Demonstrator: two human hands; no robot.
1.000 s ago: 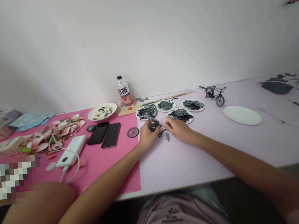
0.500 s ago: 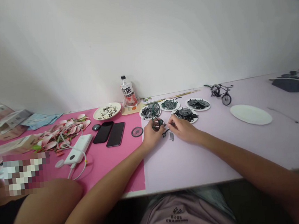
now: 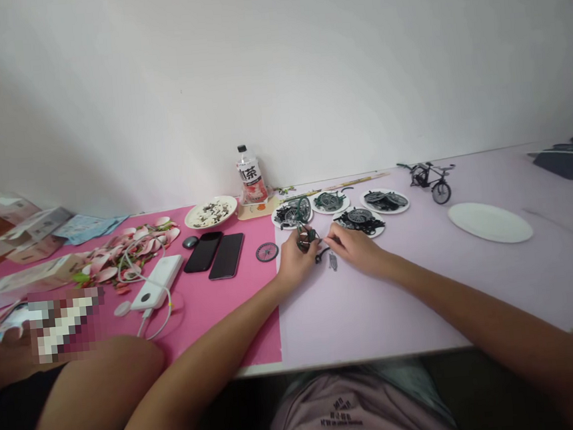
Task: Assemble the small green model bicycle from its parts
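Observation:
My left hand is closed around a partly assembled dark green miniature bicycle; a wheel sticks up from it toward the plates. My right hand is beside it with thumb and fingers pinched near the bicycle. Whatever is between those fingertips is too small to make out. Under the hands lie a dark curved piece and a small grey slatted piece. A loose black spoked wheel rests on the pink surface left of my left hand.
Small plates of bicycle parts stand behind my hands. A finished miniature bicycle and a white plate are rightward. Leftward are two phones, a bottle, a white power bank, artificial petals and another person's knee.
The whole view has shifted slightly, so things appear a little farther right. Both hands keep nearly the same pose at the bicycle. More of the other person's hands and phone shows at left.

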